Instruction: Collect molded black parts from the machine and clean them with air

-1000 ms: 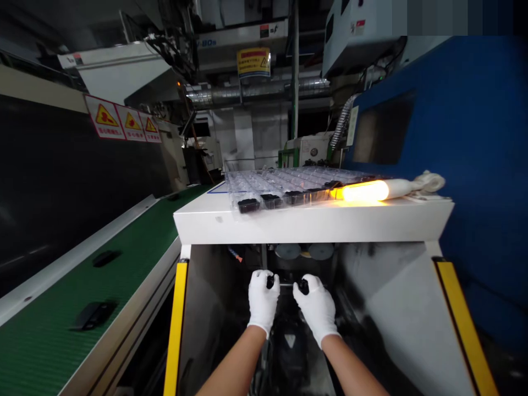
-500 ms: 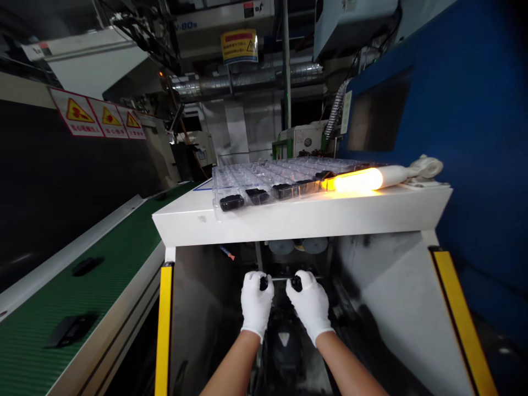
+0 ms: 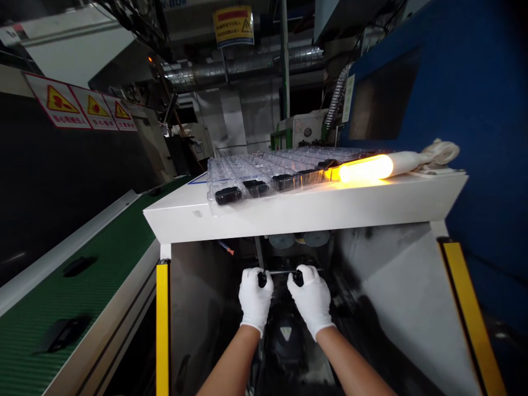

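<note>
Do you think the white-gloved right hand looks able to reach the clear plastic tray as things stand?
Probably not: the right hand sits beneath the white ledge bearing the clear plastic tray.

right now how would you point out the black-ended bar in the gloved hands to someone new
Below the white ledge carrying a clear plastic tray, between two yellow strips, look into the opening. There the white-gloved left hand and right hand grip a thin metal bar by its black ends. Unlike the squat black pieces in the tray, it is slender and held.
</note>
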`<state>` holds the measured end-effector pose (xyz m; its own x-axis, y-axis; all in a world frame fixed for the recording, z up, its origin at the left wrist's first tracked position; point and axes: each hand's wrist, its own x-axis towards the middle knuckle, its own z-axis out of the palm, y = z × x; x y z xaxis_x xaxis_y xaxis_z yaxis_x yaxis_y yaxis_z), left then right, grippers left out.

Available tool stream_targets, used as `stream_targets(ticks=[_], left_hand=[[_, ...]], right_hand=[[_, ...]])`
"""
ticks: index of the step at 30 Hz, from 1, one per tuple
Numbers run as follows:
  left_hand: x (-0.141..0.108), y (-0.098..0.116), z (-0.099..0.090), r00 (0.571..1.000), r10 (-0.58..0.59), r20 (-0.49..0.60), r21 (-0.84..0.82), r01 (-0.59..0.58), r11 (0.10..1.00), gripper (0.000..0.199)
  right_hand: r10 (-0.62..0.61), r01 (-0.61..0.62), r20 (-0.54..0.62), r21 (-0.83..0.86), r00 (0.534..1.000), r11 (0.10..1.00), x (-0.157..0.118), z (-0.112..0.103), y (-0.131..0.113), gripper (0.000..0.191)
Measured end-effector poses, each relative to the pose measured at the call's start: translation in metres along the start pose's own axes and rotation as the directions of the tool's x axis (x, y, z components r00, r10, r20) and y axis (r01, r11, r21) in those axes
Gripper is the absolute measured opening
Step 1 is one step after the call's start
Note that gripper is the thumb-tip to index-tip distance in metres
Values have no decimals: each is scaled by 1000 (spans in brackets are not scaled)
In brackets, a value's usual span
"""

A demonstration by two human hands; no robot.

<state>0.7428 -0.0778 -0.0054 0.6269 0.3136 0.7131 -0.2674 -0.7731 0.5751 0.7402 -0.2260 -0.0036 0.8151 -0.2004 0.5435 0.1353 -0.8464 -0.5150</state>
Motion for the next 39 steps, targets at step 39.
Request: stream_targets(ticks=[39], left_hand=[[-136,-18,-161,865,-442,239,-50,466,884,25]], right_hand=[[173,-209,185,199,967,957,-2,-26,0,62]])
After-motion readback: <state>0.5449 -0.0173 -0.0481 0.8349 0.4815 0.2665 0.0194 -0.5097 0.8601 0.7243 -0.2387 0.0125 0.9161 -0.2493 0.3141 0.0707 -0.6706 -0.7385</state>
